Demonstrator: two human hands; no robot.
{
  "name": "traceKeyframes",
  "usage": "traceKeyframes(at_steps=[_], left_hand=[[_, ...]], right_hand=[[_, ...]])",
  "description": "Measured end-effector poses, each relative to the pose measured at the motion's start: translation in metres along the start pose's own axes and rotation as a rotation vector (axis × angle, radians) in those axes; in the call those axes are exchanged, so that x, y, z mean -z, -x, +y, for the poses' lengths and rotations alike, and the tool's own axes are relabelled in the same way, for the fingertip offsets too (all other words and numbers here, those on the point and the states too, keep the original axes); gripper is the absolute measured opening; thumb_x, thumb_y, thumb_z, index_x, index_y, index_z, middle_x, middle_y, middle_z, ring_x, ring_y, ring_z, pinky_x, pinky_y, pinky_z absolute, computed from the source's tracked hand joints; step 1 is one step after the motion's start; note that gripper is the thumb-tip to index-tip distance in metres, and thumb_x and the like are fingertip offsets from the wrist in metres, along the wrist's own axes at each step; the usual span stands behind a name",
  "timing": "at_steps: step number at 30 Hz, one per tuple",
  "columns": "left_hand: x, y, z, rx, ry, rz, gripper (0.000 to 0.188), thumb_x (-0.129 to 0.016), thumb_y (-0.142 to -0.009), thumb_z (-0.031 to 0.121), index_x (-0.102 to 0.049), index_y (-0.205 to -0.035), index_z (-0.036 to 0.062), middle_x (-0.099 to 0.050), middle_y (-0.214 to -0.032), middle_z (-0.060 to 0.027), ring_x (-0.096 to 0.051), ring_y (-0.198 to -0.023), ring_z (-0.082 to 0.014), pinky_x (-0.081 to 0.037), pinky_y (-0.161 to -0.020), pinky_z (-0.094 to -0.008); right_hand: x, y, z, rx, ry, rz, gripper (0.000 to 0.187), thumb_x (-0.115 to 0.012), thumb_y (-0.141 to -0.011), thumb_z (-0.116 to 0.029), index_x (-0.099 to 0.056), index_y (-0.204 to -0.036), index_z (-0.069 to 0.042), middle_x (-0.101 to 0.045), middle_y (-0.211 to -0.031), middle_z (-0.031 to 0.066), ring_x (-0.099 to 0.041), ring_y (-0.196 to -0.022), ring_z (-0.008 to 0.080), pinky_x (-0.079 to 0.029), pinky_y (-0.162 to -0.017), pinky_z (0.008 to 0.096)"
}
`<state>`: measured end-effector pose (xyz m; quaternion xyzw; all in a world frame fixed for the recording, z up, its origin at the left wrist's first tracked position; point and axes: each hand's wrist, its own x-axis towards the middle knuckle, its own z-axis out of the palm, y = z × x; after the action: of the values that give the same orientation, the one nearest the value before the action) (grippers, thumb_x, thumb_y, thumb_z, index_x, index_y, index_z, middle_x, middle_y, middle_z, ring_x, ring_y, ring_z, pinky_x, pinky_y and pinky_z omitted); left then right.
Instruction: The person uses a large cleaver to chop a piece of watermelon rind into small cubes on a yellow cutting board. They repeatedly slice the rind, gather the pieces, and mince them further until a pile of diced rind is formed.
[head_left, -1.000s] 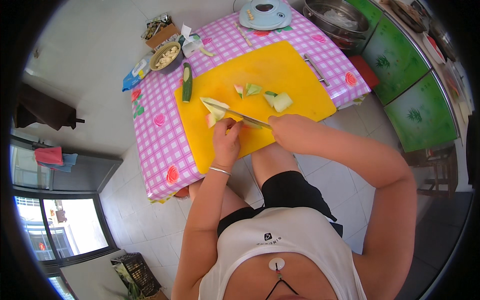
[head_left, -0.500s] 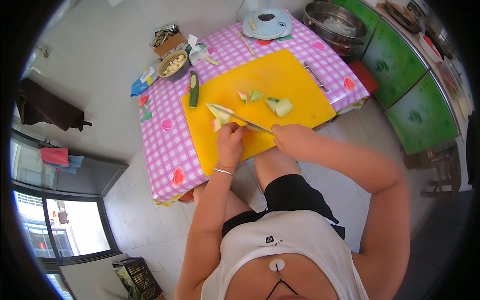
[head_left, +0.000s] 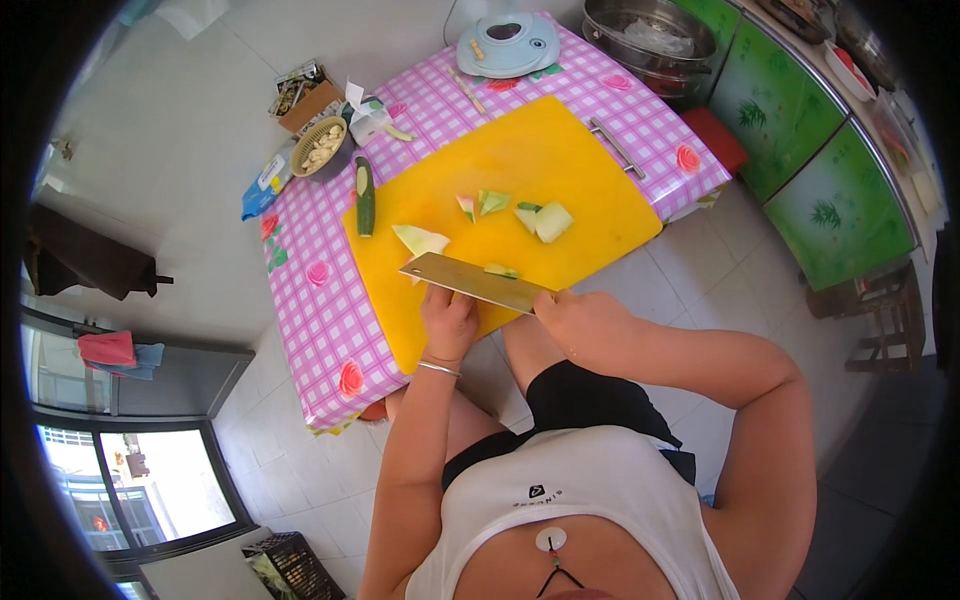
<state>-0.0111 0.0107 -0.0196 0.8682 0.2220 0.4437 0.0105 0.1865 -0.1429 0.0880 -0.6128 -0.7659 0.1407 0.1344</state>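
Observation:
My right hand [head_left: 585, 322] grips the handle of a cleaver [head_left: 475, 283], whose broad blade faces up and slants left over the near part of a yellow cutting board [head_left: 590, 185]. Just under the blade's left end, my left hand [head_left: 449, 322] is closed; its fingertips and anything in them are hidden. Beyond the blade lies a pale rind wedge [head_left: 421, 240], and a green-edged slice [head_left: 502, 270] shows partly behind it. Farther off are a small reddish-white piece [head_left: 466, 207], a green rind piece [head_left: 493, 202] and a pale chunk [head_left: 553, 222].
A partly peeled cucumber [head_left: 365, 200] lies on the board's left edge. Beyond it stand a bowl of garlic cloves [head_left: 322, 150] and a white box [head_left: 369, 120]. A light-blue appliance [head_left: 508, 46] sits at the table's far end, with a steel steamer pot [head_left: 650, 45] at the far right.
The cleaver has turned from nearly edge-on to showing its flat side and has come nearer me, away from the rind wedge. A green-edged slice now shows behind it. The view has shifted slightly.

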Motion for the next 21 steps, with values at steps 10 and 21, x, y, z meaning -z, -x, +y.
traceKeyframes(at_steps=[10, 21], left_hand=[[-0.004, 0.002, -0.002, 0.004, 0.004, -0.003, 0.032, -0.07, -0.071, -0.009, -0.069, -0.099, 0.0062, -0.068, -0.097, -0.0146, -0.066, -0.09, -0.0373, -0.056, -0.079, -0.042], [0.001, -0.013, 0.008, -0.005, 0.045, -0.017, 0.029, -0.062, -0.073, -0.008, -0.07, -0.099, 0.0033, -0.066, -0.099, -0.0152, -0.065, -0.09, -0.0353, -0.055, -0.079, -0.0412]], right_hand=[[0.004, -0.003, 0.003, -0.056, -0.029, -0.012, 0.013, -0.058, -0.085, -0.011, -0.057, -0.092, 0.001, -0.068, -0.08, 0.0215, -0.071, -0.072, 0.0377, -0.057, -0.06, 0.0447], [0.002, -0.031, 0.021, -0.081, -0.073, -0.078, 0.015, -0.053, -0.089, -0.01, -0.057, -0.098, 0.003, -0.069, -0.082, 0.024, -0.069, -0.078, 0.0414, -0.055, -0.067, 0.0489]])
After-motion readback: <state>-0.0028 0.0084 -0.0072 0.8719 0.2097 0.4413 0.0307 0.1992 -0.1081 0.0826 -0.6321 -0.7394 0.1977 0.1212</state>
